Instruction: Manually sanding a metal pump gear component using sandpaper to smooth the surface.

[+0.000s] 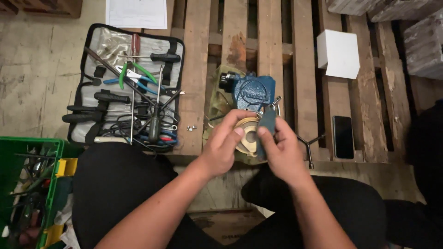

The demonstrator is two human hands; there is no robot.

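Note:
A blue cast-metal pump body [251, 92] rests on a greenish rag on the wooden pallet [196, 69]. In front of it both my hands hold a blue cover plate with a round cream-coloured inner part [251, 133]. My left hand [224, 147] grips its left rim, thumb on the cream disc. My right hand [281, 152] grips the blue right edge [267, 122]. The lower part of the cover is hidden behind my fingers.
An open grey tool roll [99, 46] with pliers, screwdrivers and wrenches lies to the left. Small loose bolts [191, 128] sit on a plank. A black phone [343, 137], a white box [339, 53], a metal crank handle [310, 147] lie right. A green crate [27, 184] stands bottom left.

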